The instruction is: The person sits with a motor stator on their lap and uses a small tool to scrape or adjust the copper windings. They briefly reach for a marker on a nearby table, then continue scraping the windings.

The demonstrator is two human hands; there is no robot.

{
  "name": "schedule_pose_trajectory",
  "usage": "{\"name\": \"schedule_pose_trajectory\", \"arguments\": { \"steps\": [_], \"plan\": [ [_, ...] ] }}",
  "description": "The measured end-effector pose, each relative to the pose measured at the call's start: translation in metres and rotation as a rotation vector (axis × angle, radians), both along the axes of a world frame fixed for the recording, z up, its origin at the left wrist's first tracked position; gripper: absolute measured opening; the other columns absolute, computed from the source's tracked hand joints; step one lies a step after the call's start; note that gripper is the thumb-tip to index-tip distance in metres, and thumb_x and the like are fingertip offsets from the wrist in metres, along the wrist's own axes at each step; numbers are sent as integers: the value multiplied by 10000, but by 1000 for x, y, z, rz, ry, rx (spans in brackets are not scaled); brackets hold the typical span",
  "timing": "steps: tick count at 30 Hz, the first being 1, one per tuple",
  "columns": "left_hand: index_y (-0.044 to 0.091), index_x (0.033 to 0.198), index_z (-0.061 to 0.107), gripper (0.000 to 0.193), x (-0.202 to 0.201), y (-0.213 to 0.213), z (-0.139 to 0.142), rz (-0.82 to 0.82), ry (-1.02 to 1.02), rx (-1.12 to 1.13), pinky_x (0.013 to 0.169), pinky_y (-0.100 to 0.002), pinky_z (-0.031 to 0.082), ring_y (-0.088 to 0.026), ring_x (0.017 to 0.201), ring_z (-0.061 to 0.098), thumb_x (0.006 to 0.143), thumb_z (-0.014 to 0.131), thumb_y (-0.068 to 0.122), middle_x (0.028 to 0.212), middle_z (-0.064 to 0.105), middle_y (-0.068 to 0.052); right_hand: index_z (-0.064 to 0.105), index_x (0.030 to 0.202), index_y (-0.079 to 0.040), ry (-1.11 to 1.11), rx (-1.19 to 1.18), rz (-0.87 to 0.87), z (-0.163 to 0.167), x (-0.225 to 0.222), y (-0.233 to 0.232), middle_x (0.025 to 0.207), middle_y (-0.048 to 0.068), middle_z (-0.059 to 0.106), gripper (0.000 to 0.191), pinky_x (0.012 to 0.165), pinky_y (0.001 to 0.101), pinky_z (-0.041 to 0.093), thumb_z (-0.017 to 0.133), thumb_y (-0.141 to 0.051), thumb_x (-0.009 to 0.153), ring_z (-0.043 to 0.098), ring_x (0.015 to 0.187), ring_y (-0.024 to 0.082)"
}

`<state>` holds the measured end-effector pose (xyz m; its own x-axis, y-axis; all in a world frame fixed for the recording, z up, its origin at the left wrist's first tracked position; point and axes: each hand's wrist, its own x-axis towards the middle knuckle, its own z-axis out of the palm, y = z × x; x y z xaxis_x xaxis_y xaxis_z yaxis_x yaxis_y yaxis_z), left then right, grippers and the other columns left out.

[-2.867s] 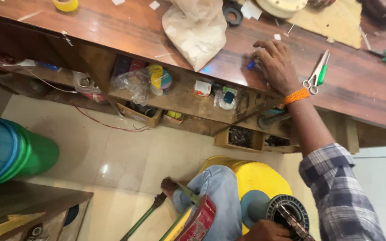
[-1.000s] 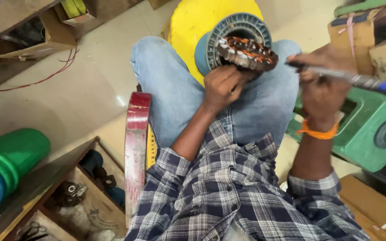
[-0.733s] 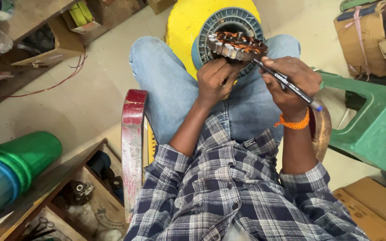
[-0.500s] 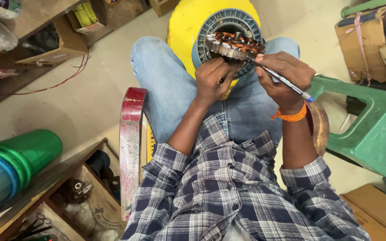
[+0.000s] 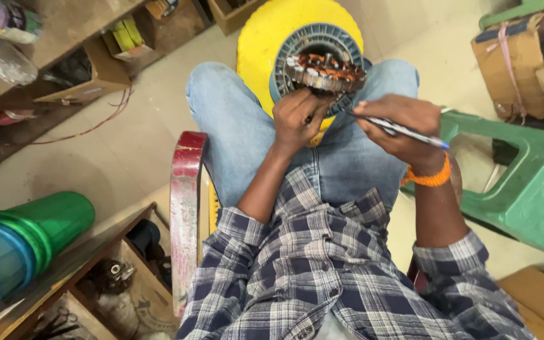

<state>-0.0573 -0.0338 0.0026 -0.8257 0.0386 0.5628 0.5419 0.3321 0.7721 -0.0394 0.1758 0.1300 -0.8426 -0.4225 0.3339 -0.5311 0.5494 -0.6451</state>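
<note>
Sitting with your knees up, you are wearing a soft checked shirt [image 5: 322, 277] and faded blue jeans [image 5: 240, 126]. Your left hand [image 5: 297, 116] is curling its fingers shut around the lower edge of a round motor stator [image 5: 325, 70], a ring of grey steel teeth wound with coppery wire, resting over your lap between your knees. Your right hand [image 5: 404, 123], banded by an orange thread at the wrist, is pinching a slim pen-like tool [image 5: 404, 129] tight, its tip pointing at the stator's rim. Beside your left thigh a worn red curved chair arm [image 5: 187, 208] is rising. Farther out, a glossy yellow drum [image 5: 266, 38] is standing on the pale smooth floor [image 5: 127, 145], with a green plastic stool [image 5: 524, 182] at your right and rough wooden shelves [image 5: 96, 69] at your left.
</note>
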Motion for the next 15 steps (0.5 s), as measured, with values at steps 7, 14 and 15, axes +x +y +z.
{"name": "schedule_pose_trajectory", "arguments": {
  "steps": [7, 14, 15],
  "plan": [
    [67, 880, 688, 187, -10, -11, 20, 44, 109, 10, 694, -420, 520, -298, 781, 661, 744, 815, 85, 847, 649, -95, 543, 1295, 69, 15, -349, -319, 12, -55, 3, 1126, 168, 671, 181, 769, 337, 641, 620, 160, 1158, 740, 920, 257],
    [109, 955, 735, 135, -8, -36, 45, -22, 22, 53, 669, -383, 511, -248, 741, 648, 835, 793, 91, 829, 630, -53, 364, 1638, -5, -177, -300, -170, 74, -150, -45, 1507, 153, 482, 751, 932, 378, 608, 346, 233, 926, 680, 1166, 271],
    [113, 930, 731, 121, -10, -39, 46, -7, 15, 31, 660, -392, 504, -252, 727, 642, 835, 805, 102, 804, 616, -57, 345, 1659, -26, -212, -347, -115, 79, -161, -58, 1526, 143, 464, 756, 950, 383, 607, 355, 227, 946, 676, 1176, 271]
  ]
}}
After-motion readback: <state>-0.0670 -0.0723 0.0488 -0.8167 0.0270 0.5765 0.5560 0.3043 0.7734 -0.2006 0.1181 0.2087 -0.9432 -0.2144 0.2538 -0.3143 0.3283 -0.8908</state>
